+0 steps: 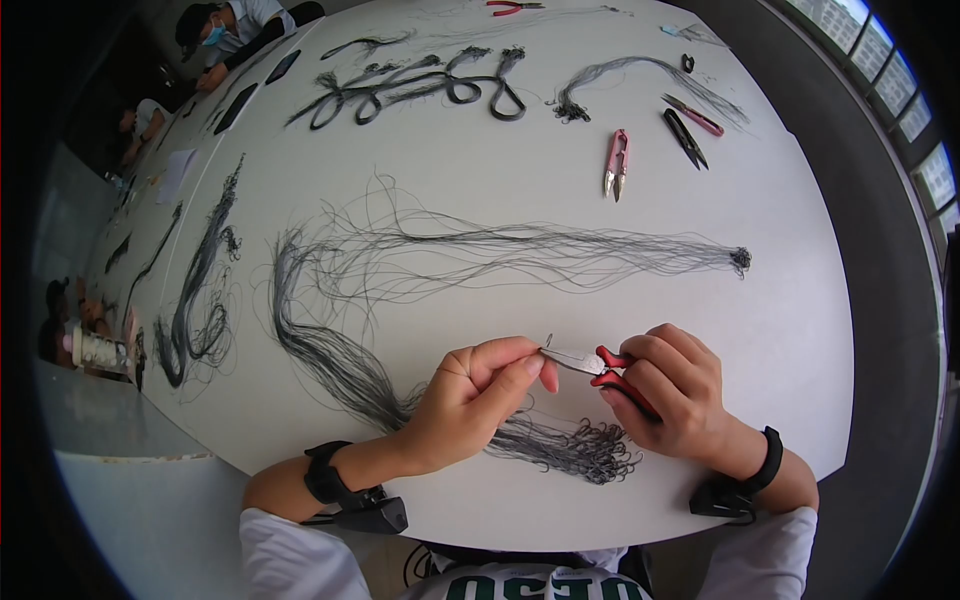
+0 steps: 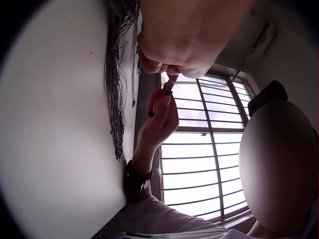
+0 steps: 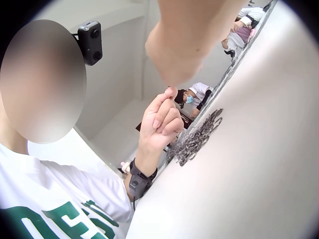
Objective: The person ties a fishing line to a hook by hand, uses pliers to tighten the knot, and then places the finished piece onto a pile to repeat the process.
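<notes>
In the head view my right hand (image 1: 675,390) grips red-handled pliers (image 1: 578,360), their silver nose pointing left to the fingertips of my left hand. My left hand (image 1: 470,395) pinches a thin wire between thumb and forefinger; a small bent end (image 1: 549,340) of it shows above the fingertips, right at the pliers' tip. Below both hands lies a thick bundle of dark wires (image 1: 340,365), its near end (image 1: 595,455) a mass of curled hooks. The right wrist view shows the left hand (image 3: 162,122) with fingers curled, beside the hooked ends (image 3: 197,142).
Loose wires (image 1: 560,240) stretch across the table to a knotted end (image 1: 740,260). Pink snips (image 1: 617,160) and black snips (image 1: 685,138) lie at the far right. Looped bundles (image 1: 430,80) lie at the back, another bundle (image 1: 195,280) on the left. A masked person (image 1: 235,30) sits opposite.
</notes>
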Tool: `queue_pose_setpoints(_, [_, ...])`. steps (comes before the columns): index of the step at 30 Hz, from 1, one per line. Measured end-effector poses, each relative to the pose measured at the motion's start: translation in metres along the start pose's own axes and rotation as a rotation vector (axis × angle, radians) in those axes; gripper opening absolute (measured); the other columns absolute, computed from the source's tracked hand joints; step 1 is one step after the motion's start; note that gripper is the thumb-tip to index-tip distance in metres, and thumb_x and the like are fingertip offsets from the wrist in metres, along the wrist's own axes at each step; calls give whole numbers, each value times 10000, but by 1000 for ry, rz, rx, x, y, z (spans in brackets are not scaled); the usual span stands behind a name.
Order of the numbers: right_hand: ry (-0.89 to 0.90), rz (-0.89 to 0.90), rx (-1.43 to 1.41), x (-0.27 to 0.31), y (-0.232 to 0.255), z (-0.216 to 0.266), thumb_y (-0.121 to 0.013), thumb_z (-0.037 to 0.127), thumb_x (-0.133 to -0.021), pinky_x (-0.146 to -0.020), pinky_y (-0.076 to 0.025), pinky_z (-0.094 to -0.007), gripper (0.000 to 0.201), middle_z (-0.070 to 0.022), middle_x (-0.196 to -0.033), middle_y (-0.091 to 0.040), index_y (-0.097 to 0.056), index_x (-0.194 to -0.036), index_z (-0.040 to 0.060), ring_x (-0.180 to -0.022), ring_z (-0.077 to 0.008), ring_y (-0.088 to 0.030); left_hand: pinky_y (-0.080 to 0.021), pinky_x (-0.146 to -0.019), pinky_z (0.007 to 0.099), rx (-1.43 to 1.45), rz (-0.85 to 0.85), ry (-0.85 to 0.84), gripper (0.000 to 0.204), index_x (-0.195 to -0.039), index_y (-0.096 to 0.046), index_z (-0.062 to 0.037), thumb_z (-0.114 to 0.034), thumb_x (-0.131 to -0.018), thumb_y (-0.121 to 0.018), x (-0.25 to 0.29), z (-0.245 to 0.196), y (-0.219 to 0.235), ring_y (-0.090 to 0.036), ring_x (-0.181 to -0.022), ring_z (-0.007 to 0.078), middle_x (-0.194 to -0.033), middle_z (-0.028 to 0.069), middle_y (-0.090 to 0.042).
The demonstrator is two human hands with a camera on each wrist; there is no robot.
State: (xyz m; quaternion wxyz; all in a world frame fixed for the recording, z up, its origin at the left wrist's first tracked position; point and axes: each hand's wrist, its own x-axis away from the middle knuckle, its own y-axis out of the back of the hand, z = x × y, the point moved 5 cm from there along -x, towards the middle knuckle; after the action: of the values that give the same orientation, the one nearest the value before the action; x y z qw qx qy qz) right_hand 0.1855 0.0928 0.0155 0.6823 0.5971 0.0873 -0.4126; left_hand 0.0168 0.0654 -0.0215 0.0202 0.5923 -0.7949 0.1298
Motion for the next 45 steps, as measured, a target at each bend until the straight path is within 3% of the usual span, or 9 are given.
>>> queue_pose_setpoints(2, [11,10,7,1,0,0,-753,134,-633,-465,-386,-288,236,-67,-767,-561,-536,-671,47,-603,-192,-510,-171,-429,198,12,-38,-19,240,-869,-604,-28,-158,-974,-432,1,2,0,-218,-470,-14,-521,-114,-285])
queue_pose_setpoints(10, [54,19,26,1,-1,2,-756,133,-630,-451,-368,-276,239,-65,-765,-553,-538,-674,47,-593,-183,-498,-174,-429,195,-3,-89,-31,231,-890,-613,-19,-153,-972,-444,3,5,0,-225,-477,-21,-532,-116,-301])
queue_pose_setpoints(15, [-37,-25,14,0,5,4,-746,152,-595,-555,-403,-331,235,-85,-831,-557,-558,-700,57,-700,-235,-528,-166,-424,196,7,-86,-100,234,-897,-612,-19,-159,-976,-441,1,5,2,-220,-475,-21,-532,-116,-302])
queue_pose_setpoints(17, [-73,-11,20,-2,6,5,-742,155,-588,-586,-406,-349,234,-93,-870,-554,-564,-709,63,-746,-257,-528,-255,-398,196,6,-41,-29,200,-1065,-551,26,-83,-965,-416,1,6,4,-283,-430,4,-552,-18,-454])
queue_pose_setpoints(20, [-115,6,21,-1,3,2,-738,161,-583,-619,-408,-370,230,-107,-932,-547,-575,-722,75,-812,-287,-523,-258,-395,197,8,-74,-49,206,-1075,-554,20,-73,-962,-409,2,5,4,-283,-427,5,-632,19,-537])
queue_pose_setpoints(29, [-101,26,45,0,2,4,-737,175,-594,-620,-402,-371,215,-110,-936,-543,-581,-716,91,-813,-290,-516,-255,-396,192,-13,-40,-36,214,-1080,-558,16,-66,-955,-404,4,5,1,-284,-430,5,-768,66,-615])
queue_pose_setpoints(30, [-97,31,50,0,2,4,-737,177,-595,-620,-401,-372,213,-110,-932,-543,-581,-712,92,-811,-290,-515,-255,-396,192,-13,-40,-36,214,-1080,-558,16,-66,-955,-404,4,4,0,-284,-430,5,-768,66,-615])
queue_pose_setpoints(32, [-84,32,55,-1,2,4,-745,181,-594,-614,-402,-370,234,-110,-920,-544,-571,-718,85,-801,-288,-516,-188,-427,189,35,-62,-24,239,-982,-629,-14,-152,-977,-434,5,3,-2,-234,-471,-19,-529,-108,-330])
queue_pose_setpoints(45, [-132,41,-40,-1,1,2,-781,238,-636,-565,-421,-319,432,-80,-824,-567,-542,-911,5,-673,-222,-520,-199,-402,187,32,-29,-14,235,-990,-598,35,-94,-962,-404,4,-1,-5,-256,-427,-14,-512,-70,-397])
